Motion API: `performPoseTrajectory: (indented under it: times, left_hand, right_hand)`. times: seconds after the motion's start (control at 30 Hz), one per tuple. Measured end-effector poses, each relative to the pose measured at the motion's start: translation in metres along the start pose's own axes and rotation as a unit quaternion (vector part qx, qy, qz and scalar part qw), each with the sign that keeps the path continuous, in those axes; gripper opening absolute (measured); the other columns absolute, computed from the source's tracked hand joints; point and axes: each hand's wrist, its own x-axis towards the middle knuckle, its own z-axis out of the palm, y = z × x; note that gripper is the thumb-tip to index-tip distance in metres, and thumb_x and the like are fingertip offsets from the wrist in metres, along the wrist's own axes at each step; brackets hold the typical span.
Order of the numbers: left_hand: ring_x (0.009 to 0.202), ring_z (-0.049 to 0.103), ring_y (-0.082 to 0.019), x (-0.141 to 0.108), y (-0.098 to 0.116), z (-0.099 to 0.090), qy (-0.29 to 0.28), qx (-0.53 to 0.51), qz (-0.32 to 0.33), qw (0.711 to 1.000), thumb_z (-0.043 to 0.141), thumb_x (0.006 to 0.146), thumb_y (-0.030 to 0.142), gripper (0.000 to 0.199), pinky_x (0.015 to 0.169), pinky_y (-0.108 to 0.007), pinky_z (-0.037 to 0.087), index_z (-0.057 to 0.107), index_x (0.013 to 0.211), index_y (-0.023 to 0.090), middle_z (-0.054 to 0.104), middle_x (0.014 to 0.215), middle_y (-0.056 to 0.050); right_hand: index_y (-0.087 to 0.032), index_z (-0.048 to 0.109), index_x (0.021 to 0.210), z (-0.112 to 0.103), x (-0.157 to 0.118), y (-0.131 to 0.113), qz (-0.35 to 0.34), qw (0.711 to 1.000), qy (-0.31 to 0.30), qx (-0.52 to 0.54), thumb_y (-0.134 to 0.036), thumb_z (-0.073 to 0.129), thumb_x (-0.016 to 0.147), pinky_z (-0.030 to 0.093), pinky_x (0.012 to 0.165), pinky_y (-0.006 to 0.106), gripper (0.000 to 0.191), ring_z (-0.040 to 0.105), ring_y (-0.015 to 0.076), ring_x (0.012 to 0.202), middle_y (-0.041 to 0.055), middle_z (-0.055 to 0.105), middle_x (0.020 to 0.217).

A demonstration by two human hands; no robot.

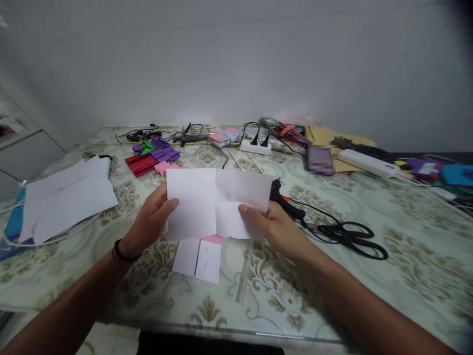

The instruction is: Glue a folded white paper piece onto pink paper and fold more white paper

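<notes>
Between my hands is a creased sheet of white paper, raised above the table with a fold line down its middle. My left hand pinches its left edge, thumb on the near face. My right hand grips the right edge, its thumb on the lower right panel. Below the sheet, a smaller folded white paper piece lies on the table, with a bit of pink showing at its top; the raised sheet hides part of it. A clear glue stick seems to lie to its right.
Black-handled scissors and a black glue gun lie at right. White sheets rest at left. Red folded paper and purple folded paper lie behind. A power strip with cables stands near the wall, beside a white power bank.
</notes>
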Motion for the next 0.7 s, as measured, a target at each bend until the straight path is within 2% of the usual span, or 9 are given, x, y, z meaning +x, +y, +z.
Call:
performPoseTrajectory:
  times: [0.07,0.2,0.37,0.43,0.6,0.7]
  left_hand:
    - [0.102,0.069,-0.026,0.002,0.0,-0.002,0.009,-0.02,-0.016,1.0,0.063,0.094,0.03,0.047,0.083,-0.032,0.055,0.061,0.139,0.017,0.073,0.125,-0.009]
    - [0.103,0.072,-0.025,0.003,0.002,-0.002,-0.019,-0.064,-0.056,0.996,0.073,0.088,0.031,0.055,0.083,-0.03,0.058,0.058,0.14,0.019,0.074,0.126,-0.009]
    - [0.098,0.074,-0.026,0.002,0.0,-0.001,-0.077,-0.07,-0.123,0.987,0.085,0.08,0.033,0.045,0.076,-0.027,0.059,0.07,0.119,0.016,0.079,0.113,-0.01]
    - [0.095,0.075,-0.025,0.002,0.0,-0.003,-0.075,-0.064,-0.128,0.987,0.087,0.079,0.034,0.043,0.075,-0.027,0.06,0.073,0.115,0.016,0.08,0.109,-0.009]
    - [0.094,0.075,-0.025,0.002,0.0,-0.009,-0.061,-0.086,-0.118,0.987,0.087,0.077,0.033,0.049,0.079,-0.031,0.06,0.073,0.122,0.019,0.079,0.113,-0.009]
    - [0.082,0.074,-0.021,0.004,0.003,-0.012,-0.059,-0.094,-0.114,0.987,0.084,0.079,0.033,0.039,0.072,-0.029,0.059,0.078,0.115,0.018,0.08,0.105,-0.008]
  right_hand:
    - [-0.014,0.074,0.095,-0.001,0.002,0.001,0.018,0.999,0.002,0.039,-0.054,0.074,0.083,0.045,0.058,0.025,0.042,0.06,0.016,0.065,0.0051,0.073,0.084]
    - [-0.015,0.076,0.102,-0.001,0.003,0.0,0.042,0.997,-0.002,0.069,-0.049,0.079,0.079,0.049,0.06,0.025,0.041,0.064,0.0167,0.067,0.0067,0.077,0.09]
    - [-0.014,0.076,0.1,-0.001,0.0,-0.003,0.053,0.997,-0.015,0.049,-0.05,0.08,0.078,0.046,0.055,0.024,0.042,0.062,0.0154,0.064,0.0063,0.077,0.086]
    - [-0.014,0.076,0.098,-0.003,0.0,-0.003,0.047,0.998,-0.012,0.037,-0.051,0.08,0.079,0.044,0.054,0.023,0.042,0.062,0.0146,0.063,0.0059,0.076,0.085]
    - [-0.014,0.077,0.094,-0.007,0.003,-0.001,0.041,0.997,-0.01,0.064,-0.052,0.084,0.075,0.043,0.052,0.024,0.043,0.059,0.0138,0.06,0.0041,0.073,0.079]
    - [-0.016,0.078,0.09,-0.008,0.003,-0.004,0.034,0.994,-0.025,0.098,-0.049,0.085,0.073,0.041,0.052,0.023,0.038,0.057,0.0131,0.058,0.0024,0.07,0.074]
